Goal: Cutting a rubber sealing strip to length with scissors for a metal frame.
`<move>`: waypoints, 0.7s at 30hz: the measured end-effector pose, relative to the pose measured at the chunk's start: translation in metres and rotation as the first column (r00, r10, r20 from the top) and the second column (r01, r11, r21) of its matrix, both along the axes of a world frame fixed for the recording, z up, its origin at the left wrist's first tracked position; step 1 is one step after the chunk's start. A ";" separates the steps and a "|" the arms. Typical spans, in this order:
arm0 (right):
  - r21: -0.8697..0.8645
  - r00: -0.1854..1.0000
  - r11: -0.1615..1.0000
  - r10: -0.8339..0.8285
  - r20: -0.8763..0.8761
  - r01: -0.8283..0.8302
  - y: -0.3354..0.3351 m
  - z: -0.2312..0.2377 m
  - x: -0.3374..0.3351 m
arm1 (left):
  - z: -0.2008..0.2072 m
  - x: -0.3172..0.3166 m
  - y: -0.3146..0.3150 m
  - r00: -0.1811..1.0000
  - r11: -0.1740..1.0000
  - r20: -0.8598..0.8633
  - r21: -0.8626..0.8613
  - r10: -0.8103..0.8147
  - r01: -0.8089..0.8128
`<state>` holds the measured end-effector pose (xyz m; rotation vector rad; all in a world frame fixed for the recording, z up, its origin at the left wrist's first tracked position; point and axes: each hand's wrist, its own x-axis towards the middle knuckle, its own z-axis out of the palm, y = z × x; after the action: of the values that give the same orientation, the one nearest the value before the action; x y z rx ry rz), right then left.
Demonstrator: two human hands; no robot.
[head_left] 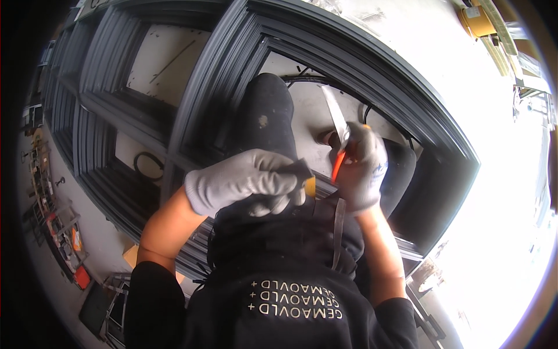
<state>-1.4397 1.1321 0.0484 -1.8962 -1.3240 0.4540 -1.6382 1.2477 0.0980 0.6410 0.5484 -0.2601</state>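
My left hand (247, 181), in a grey work glove, pinches a small dark block-like piece (299, 169) between thumb and fingers. A yellow thing (310, 187) shows just beside those fingertips; what it is I cannot tell. My right hand (365, 168), gloved as well, is closed around the orange handle (337, 166) of a cutter with a broad silver blade (334, 110). That blade points up and away from me, apart from the dark piece. Both hands are above my lap, inside an opening of a dark grey frame (200, 87).
My knee (266, 110) rises within the frame opening. Black cable-like strips (325, 79) lie on the floor there, and a dark coil (148, 166) lies in another opening. Tools and parts (70, 244) line the left side. A yellow roll (478, 22) stands far right.
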 end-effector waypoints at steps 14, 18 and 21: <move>0.086 -0.013 0.988 0.089 -0.996 0.127 0.010 -0.009 -0.076 | 0.009 0.038 0.022 0.831 0.738 0.128 0.403 0.541 -0.542; -0.047 -0.072 0.969 -0.031 -0.997 0.241 0.056 -0.017 -0.122 | -0.002 0.039 0.060 0.667 0.579 0.129 0.395 0.734 -0.714; -0.146 0.113 0.944 -0.186 -0.976 0.295 0.113 -0.034 -0.136 | -0.041 0.029 0.104 0.548 0.420 0.115 0.519 0.829 -0.744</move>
<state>-1.5762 1.2455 0.0140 -1.1368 -0.0608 1.1883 -1.6094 1.3518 0.0571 0.8095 1.0483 0.8065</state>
